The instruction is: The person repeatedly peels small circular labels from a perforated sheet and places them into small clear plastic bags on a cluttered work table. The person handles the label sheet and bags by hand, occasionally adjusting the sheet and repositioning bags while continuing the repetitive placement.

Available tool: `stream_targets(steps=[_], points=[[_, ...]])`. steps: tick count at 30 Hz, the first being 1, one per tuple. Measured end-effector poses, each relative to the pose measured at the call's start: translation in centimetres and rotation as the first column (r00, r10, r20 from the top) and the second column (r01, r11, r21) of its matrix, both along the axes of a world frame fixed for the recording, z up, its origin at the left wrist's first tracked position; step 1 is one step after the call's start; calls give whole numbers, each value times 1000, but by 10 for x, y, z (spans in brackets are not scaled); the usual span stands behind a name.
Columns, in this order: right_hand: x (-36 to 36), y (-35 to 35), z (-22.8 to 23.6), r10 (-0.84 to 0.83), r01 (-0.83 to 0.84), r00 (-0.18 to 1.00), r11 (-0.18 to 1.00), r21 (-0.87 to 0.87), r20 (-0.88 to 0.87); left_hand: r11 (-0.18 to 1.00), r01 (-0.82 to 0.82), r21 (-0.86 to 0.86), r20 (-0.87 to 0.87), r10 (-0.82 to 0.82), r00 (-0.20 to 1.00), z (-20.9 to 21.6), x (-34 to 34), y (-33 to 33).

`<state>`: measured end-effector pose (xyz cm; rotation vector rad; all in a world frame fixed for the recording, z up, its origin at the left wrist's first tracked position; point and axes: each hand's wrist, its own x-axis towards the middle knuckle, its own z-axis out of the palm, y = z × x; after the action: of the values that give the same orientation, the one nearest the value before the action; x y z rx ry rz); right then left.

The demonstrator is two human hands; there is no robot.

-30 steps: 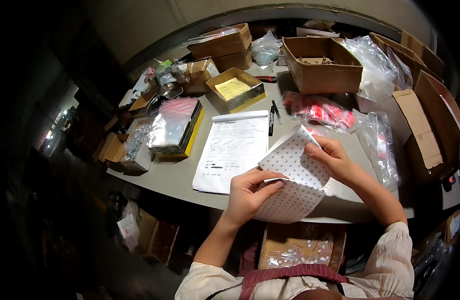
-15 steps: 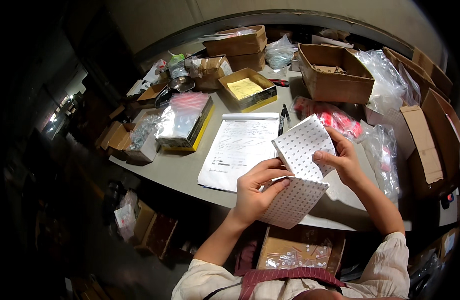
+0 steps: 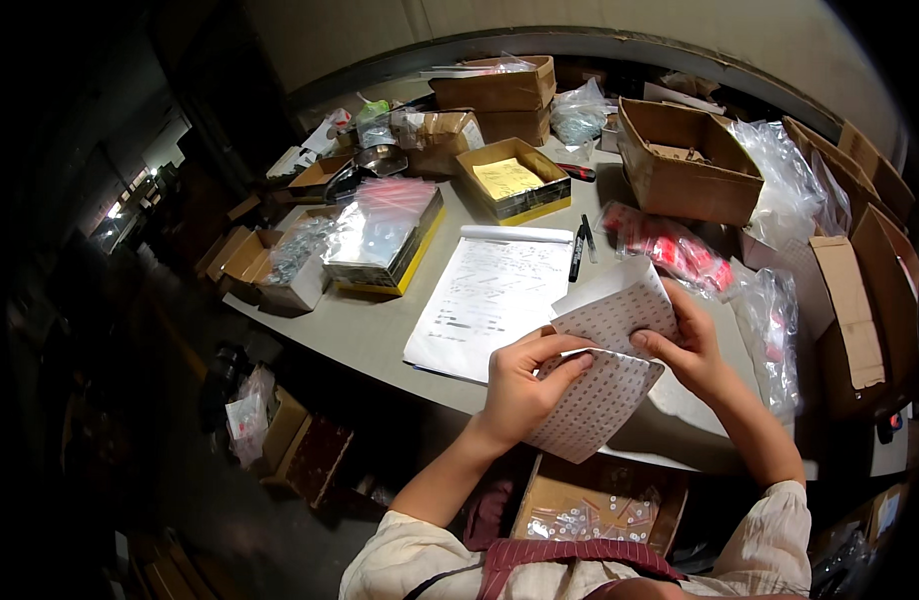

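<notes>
My left hand (image 3: pixel 528 385) is closed on the lower part of a white printed sheet (image 3: pixel 598 405), thumb on top. It carries rows of small dark marks. My right hand (image 3: pixel 688 340) pinches the upper part (image 3: pixel 620 310), with the thumb on its face and fingers behind. The two parts overlap between my hands; I cannot tell whether it is one folded sheet or two. They hang tilted over the table's front edge. Beside my left hand lies a writing pad (image 3: pixel 492 300) covered in handwriting, with a black marker (image 3: pixel 577 252) and a thinner pen (image 3: pixel 590 238) at its right.
Left of the pad stands a box (image 3: pixel 385 240) topped with clear bags. Behind it is an open box (image 3: pixel 515 180) with yellow paper. A large carton (image 3: pixel 690 160) and bagged red items (image 3: pixel 670 245) lie right. Below the table edge, an open carton (image 3: pixel 595 500) holds small bagged parts.
The upper part of the sheet has tipped down and folded closer to the lower part. Both hands keep their hold. The whole view has shifted slightly.
</notes>
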<state>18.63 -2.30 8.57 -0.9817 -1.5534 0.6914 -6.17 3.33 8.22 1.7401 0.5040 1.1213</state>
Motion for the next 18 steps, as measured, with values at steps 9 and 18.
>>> stream_targets(steps=[9,18], points=[[-6,-1,0,42,-41,996,999,-14,83,982,-107,158,-62,118,991,4,-2,-3],[-7,-3,5,1,-17,984,996,-90,-179,988,-118,100,-34,122,992,0,-2,-3]])
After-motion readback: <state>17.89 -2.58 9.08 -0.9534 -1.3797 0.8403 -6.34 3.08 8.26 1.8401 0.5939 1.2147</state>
